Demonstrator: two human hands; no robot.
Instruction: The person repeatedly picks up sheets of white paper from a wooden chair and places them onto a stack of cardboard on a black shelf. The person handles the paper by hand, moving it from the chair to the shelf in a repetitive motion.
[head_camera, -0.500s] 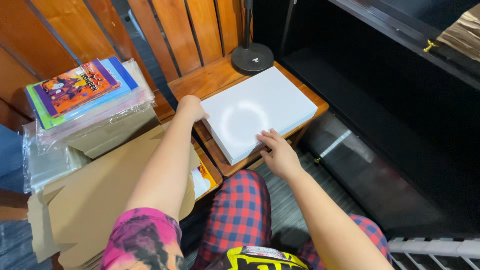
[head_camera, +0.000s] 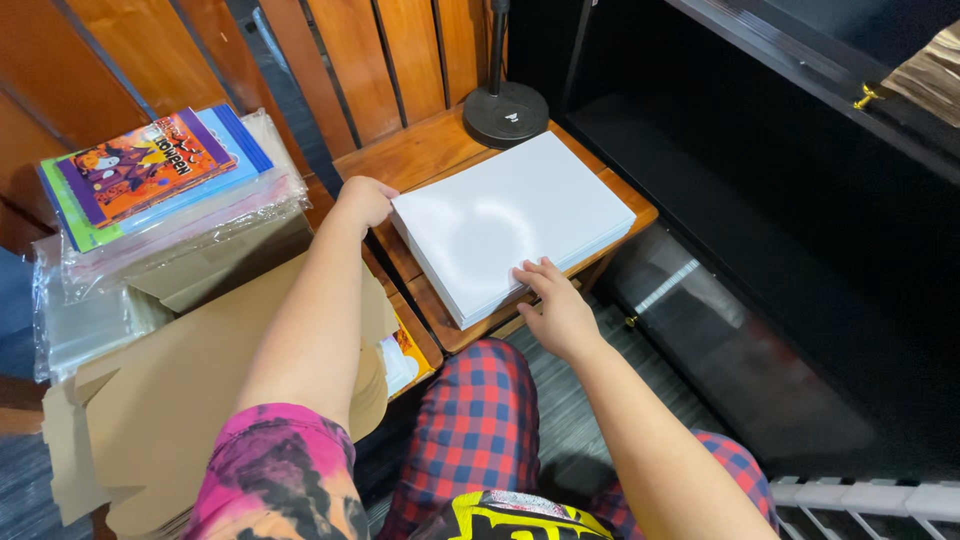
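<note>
Our left hand is curled up and presses on the far left corner of the stack of white paper. Our right hand lies open with its fingers flat on the near edge. Neither hand lifts the paper. The stack lies flat on a small wooden table. Its long side runs from near left up to far right. A round black stand sits behind it. Colorful booklets in plastic bags are on the left, on brown cardboard.
</note>
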